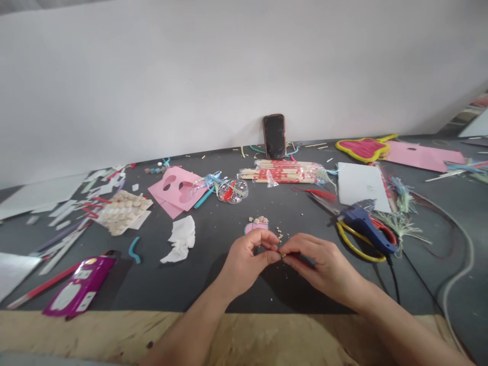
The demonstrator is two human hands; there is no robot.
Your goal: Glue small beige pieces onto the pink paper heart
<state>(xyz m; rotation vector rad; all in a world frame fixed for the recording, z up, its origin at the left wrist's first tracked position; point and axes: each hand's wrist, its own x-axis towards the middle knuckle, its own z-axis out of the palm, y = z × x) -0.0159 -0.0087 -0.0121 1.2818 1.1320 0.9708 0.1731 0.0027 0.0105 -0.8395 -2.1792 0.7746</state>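
My left hand [249, 259] and my right hand [322, 262] meet over the dark table, thumb and forefinger of each pinched closed. Between the touching fingertips is something tiny, too small to make out. Just beyond my left hand lies a small pink piece [250, 227] with a dark edge, partly hidden by the fingers. Small beige bits [261, 220] cover its far part. More loose beige bits [279, 234] are scattered on the table between the piece and my right hand.
A blue glue gun [364, 226] and scissors [324, 202] lie to the right, cords trailing forward. Crumpled tissue [183, 236], pink card [177, 188] and a purple packet [82, 284] are left. Behind are wrapped sticks [282, 173] and a phone [274, 136] against the wall.
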